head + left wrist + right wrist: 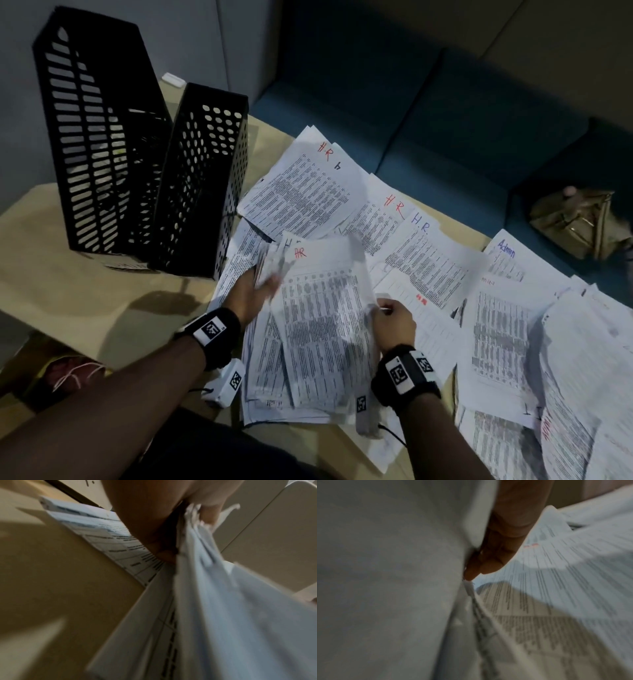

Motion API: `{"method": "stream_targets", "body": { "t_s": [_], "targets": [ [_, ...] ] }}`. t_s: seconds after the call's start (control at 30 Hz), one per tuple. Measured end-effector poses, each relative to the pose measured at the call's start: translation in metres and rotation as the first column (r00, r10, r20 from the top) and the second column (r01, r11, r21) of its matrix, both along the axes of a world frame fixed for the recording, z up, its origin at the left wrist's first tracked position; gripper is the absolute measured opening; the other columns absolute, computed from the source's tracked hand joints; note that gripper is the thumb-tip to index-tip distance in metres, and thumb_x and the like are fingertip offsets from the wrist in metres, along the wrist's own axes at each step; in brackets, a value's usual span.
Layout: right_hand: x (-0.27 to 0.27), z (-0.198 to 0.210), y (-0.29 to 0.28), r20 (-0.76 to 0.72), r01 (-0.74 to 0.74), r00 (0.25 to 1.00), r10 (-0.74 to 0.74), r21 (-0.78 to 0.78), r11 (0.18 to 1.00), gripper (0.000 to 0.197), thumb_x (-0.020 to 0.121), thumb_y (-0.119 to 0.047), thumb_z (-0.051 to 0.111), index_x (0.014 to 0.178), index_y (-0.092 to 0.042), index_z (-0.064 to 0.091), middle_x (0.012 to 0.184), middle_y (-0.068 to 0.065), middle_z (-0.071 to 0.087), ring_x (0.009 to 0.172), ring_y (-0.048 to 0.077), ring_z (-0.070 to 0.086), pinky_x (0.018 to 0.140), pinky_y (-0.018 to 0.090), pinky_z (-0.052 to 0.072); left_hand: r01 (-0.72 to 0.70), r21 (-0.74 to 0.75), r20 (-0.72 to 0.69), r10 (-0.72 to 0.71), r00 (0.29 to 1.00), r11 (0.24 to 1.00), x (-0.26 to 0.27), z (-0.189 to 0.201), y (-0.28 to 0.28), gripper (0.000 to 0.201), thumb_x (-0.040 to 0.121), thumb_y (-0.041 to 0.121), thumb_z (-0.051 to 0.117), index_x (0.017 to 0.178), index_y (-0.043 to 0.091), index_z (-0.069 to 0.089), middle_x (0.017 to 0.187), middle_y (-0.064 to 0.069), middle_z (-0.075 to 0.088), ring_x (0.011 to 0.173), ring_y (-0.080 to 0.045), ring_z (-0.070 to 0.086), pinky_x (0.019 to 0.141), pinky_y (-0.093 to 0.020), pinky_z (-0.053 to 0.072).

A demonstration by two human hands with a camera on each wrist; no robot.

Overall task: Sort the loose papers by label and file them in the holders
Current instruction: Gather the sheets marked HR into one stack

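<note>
Between the two hands: a bunch of papers (322, 322) with "HR" in red at the top, lifted a little off the pile below. Left hand (251, 296) gripping the left edge, fingers (208, 513) curled round a wad of sheets, thumb pressed on the near side. Right hand (394, 320) pinching the right edge, fingertips (471, 573) squeezed tight on the thin paper edge. Under both hands and the held bunch: more printed sheets, spread flat on a tan table (102, 294). Past the fingers, farther off: three sheets marked "H.R.", two in red (308, 181) and one in blue (424, 253), lying partly on top of each other. Right of the right-hand fingers: a sheet marked "Admin" (507, 255) in blue, then more stacked sheets (582, 359) out to the table edge. Left of the left-hand fingers, well apart: two black holders standing side by side and touching, a tall one with slots (92, 137) and a shorter one with round holes (202, 178). Inside of the holders too dark to tell. Beyond the papers: a blue sofa (445, 120) with a tan bag (579, 222) on it.
</note>
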State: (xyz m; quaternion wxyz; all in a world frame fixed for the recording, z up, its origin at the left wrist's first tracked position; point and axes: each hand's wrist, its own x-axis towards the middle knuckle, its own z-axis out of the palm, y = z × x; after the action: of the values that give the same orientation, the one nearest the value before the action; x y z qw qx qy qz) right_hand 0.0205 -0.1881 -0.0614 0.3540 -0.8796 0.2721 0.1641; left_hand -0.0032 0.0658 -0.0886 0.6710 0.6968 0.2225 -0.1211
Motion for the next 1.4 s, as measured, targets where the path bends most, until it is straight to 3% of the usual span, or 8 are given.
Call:
{"method": "stream_targets", "body": {
  "t_s": [0.2, 0.37, 0.53, 0.7, 0.8, 0.9, 1.13, 1.4],
  "targets": [
    [-0.007, -0.017, 0.001, -0.133, 0.073, 0.989, -0.07, 0.018, 0.997, 0.028, 0.088, -0.021, 0.051, 0.109, -0.01, 0.066, 0.104, 0.011, 0.069, 0.086, 0.026, 0.061, 0.071, 0.025, 0.044, 0.118, 0.173, -0.196, -0.083, 0.977, 0.978, -0.002, -0.018, 0.006, 0.057, 0.091, 0.027, 0.058, 0.143, 0.016, 0.038, 0.14, -0.005, 0.051, 0.129, -0.026, 0.048, 0.109, -0.042, 0.037],
    [-0.002, -0.007, 0.012, -0.069, 0.135, 0.99, -0.126, 0.152, 0.979, 0.049, 0.085, -0.008, 0.058, 0.129, -0.01, 0.036, 0.11, 0.008, 0.054, 0.078, 0.019, 0.057, 0.062, 0.022, 0.043, 0.145, 0.104, -0.164, -0.127, 0.978, 0.984, -0.003, -0.013, 0.008, 0.078, 0.083, 0.001, 0.065, 0.147, 0.022, 0.026, 0.117, -0.005, 0.063, 0.087, -0.021, 0.066, 0.07, -0.025, 0.054],
    [0.011, -0.017, 0.018, -0.096, -0.131, 0.987, 0.129, -0.015, 0.991, 0.053, 0.08, -0.012, 0.065, 0.129, -0.005, 0.044, 0.112, 0.009, 0.057, 0.1, 0.031, 0.06, 0.088, 0.037, 0.053, 0.054, -0.05, -0.064, -0.057, 0.996, 0.997, 0.006, 0.001, 0.004, 0.087, 0.074, 0.043, 0.076, 0.146, 0.029, 0.03, 0.14, 0.012, 0.045, 0.127, -0.014, 0.045, 0.107, -0.041, 0.035],
    [0.011, -0.016, 0.025, -0.155, -0.284, 0.94, 0.304, 0.137, 0.949, 0.034, 0.081, -0.024, 0.07, 0.105, -0.002, 0.061, 0.104, 0.012, 0.065, 0.08, 0.018, 0.063, 0.063, 0.028, 0.053, 0.059, -0.004, -0.059, -0.059, 0.997, 0.998, 0.008, 0.007, -0.015, 0.053, 0.087, 0.021, 0.067, 0.134, 0.028, 0.045, 0.121, 0.007, 0.062, 0.105, -0.009, 0.061, 0.094, -0.037, 0.05],
    [0.019, -0.011, 0.017, 0.044, -0.13, 0.991, 0.124, 0.179, 0.975, 0.074, 0.086, -0.032, 0.067, 0.143, -0.005, 0.029, 0.146, 0.015, 0.04, 0.127, 0.029, 0.048, 0.103, 0.043, 0.044, 0.024, -0.034, -0.062, -0.026, 0.998, 0.999, 0.009, 0.01, -0.02, 0.047, 0.086, 0.004, 0.058, 0.126, 0.028, 0.051, 0.108, 0.003, 0.068, 0.097, -0.02, 0.067, 0.078, -0.032, 0.057],
    [0.026, -0.01, 0.013, 0.09, -0.051, 0.995, 0.035, 0.185, 0.981, 0.08, 0.091, -0.038, 0.058, 0.15, -0.015, 0.01, 0.152, 0.015, 0.032, 0.135, 0.032, 0.039, 0.11, 0.048, 0.036, 0.118, -0.038, -0.017, -0.119, 0.993, 0.992, 0.009, 0.014, -0.015, 0.052, 0.078, 0.008, 0.056, 0.125, 0.03, 0.05, 0.107, -0.001, 0.069, 0.086, -0.022, 0.067, 0.064, -0.031, 0.055],
    [0.02, -0.016, 0.022, 0.017, -0.295, 0.956, 0.294, 0.062, 0.954, 0.07, 0.093, -0.042, 0.054, 0.146, -0.006, 0.029, 0.149, 0.013, 0.038, 0.135, 0.027, 0.04, 0.111, 0.037, 0.033, 0.301, -0.033, 0.112, -0.295, 0.949, 0.953, 0.012, 0.013, -0.005, 0.072, 0.074, 0.0, 0.057, 0.129, 0.044, 0.041, 0.127, 0.003, 0.056, 0.091, 0.001, 0.063, 0.074, -0.035, 0.058],
    [0.011, -0.013, 0.021, 0.078, -0.35, 0.936, 0.342, 0.276, 0.895, 0.074, 0.093, -0.053, 0.044, 0.151, -0.022, 0.01, 0.146, 0.01, 0.038, 0.135, 0.027, 0.038, 0.111, 0.049, 0.034, 0.312, -0.027, 0.026, -0.311, 0.95, 0.95, 0.007, 0.014, -0.015, 0.049, 0.085, 0.015, 0.063, 0.123, 0.043, 0.05, 0.127, 0.002, 0.057, 0.107, -0.021, 0.063, 0.084, -0.039, 0.056]
  ]
}}
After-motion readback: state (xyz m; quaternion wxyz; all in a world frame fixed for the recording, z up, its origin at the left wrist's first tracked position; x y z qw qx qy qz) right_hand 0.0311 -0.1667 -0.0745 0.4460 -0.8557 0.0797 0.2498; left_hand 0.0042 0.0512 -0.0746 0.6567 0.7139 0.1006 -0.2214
